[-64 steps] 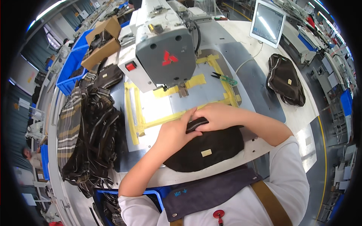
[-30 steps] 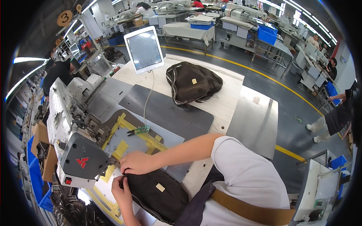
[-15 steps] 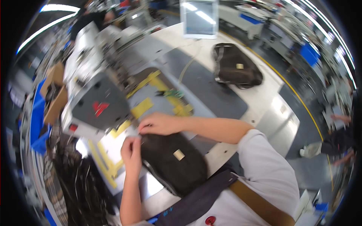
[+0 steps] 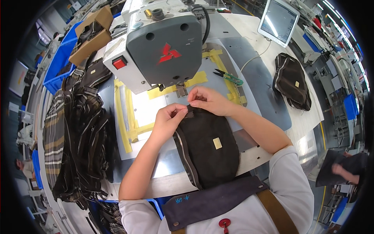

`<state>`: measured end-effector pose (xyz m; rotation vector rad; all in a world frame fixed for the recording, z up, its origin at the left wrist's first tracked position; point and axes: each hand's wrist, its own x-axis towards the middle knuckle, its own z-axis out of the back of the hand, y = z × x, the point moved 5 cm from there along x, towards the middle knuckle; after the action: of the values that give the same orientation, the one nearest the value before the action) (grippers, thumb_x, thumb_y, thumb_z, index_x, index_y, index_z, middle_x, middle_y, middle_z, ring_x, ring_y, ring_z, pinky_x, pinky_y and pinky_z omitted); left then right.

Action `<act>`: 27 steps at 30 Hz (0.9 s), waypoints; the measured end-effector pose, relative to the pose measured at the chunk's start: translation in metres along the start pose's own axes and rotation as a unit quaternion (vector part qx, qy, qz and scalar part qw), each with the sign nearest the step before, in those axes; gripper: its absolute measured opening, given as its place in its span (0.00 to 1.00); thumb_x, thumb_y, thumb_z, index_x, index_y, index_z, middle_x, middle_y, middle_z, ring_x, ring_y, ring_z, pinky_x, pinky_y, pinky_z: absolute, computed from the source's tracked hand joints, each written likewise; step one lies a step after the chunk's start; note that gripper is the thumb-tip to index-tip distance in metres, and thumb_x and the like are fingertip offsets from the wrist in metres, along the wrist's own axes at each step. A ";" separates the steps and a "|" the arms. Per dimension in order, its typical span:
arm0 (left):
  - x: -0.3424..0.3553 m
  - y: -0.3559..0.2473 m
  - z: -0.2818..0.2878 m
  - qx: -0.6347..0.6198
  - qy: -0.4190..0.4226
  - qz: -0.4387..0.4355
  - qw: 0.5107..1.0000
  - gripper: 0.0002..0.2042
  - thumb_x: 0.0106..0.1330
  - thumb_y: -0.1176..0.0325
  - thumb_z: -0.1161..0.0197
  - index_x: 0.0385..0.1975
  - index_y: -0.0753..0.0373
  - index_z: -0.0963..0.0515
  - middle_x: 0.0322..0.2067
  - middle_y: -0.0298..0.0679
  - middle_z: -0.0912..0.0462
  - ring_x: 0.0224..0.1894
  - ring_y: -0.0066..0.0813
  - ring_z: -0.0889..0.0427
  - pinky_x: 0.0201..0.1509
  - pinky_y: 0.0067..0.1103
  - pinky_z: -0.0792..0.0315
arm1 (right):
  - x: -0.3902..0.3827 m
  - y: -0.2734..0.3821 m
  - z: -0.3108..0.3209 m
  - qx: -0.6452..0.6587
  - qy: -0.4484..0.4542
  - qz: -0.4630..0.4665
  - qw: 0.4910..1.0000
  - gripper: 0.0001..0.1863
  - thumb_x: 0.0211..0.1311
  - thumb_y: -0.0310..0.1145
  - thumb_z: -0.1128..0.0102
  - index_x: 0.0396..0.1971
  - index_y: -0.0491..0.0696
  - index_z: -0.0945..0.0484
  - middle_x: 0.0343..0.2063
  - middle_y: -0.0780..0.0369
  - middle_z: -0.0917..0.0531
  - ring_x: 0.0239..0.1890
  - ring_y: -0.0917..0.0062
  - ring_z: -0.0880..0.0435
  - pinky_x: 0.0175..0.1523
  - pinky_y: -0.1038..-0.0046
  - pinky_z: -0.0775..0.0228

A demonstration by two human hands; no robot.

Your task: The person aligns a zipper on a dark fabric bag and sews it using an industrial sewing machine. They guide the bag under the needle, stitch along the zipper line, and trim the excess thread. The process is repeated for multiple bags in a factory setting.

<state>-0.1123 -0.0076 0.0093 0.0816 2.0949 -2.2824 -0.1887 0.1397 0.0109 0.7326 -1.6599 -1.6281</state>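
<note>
A black fabric pouch (image 4: 206,146) lies at the table's front edge, with a zipper down its left side and a small cream patch on its face. My left hand (image 4: 169,119) pinches the far left of its top end between thumb and fingers. Close beside it, my right hand (image 4: 210,102) grips the same end from the right, its fingers curled. Just beyond both hands are the presser foot and needle area of a sewing machine (image 4: 163,54). The exact bit of cloth between my fingertips is partly hidden.
Green-handled thread snips (image 4: 233,80) lie right of the machine on the yellow-taped plate. Another black pouch (image 4: 294,82) rests at the right, near a tilted screen (image 4: 278,21). Dark and plaid fabric pieces (image 4: 78,140) heap at the left, below blue bins (image 4: 58,82). A person's arm shows far right.
My view has swung left, so machine, pouch and hands appear farther right. The picture is sharper. Both hands stay at the pouch's top end.
</note>
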 end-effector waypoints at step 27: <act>-0.001 0.008 -0.002 -0.022 0.023 -0.031 0.999 0.08 0.62 0.72 0.39 0.37 0.66 0.28 0.28 0.33 0.23 0.32 0.16 0.26 0.38 0.16 0.30 | -0.017 0.051 -0.021 -0.463 -0.083 0.225 0.854 0.07 0.43 0.28 0.34 0.24 0.50 0.23 0.25 0.66 0.23 0.37 0.69 0.26 0.54 0.64 0.39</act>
<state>-0.1112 -0.0066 0.0017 0.0683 2.1993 -2.2887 -0.1583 0.1436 0.0598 -0.2748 -0.8363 -1.8687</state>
